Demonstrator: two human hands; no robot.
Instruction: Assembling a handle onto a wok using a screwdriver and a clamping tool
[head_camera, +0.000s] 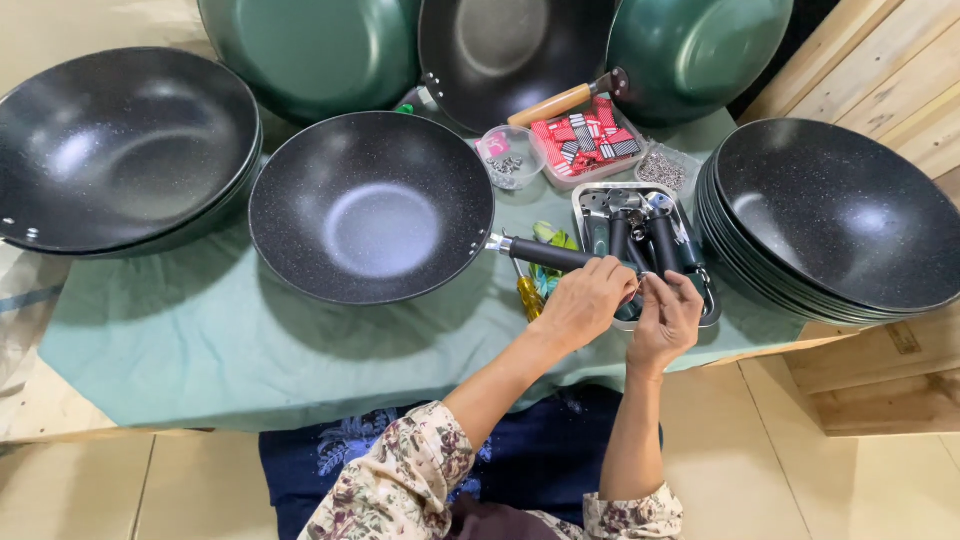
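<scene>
gripping: left hand closed round black handle of wok, steadying it on green cloth
pinching: right hand fingertips on small part at handle end, unclear
tray: just beside, spare handles within reach

Table under green cloth — woks, steel tray, screwdriver, small screw tubs on it.
</scene>
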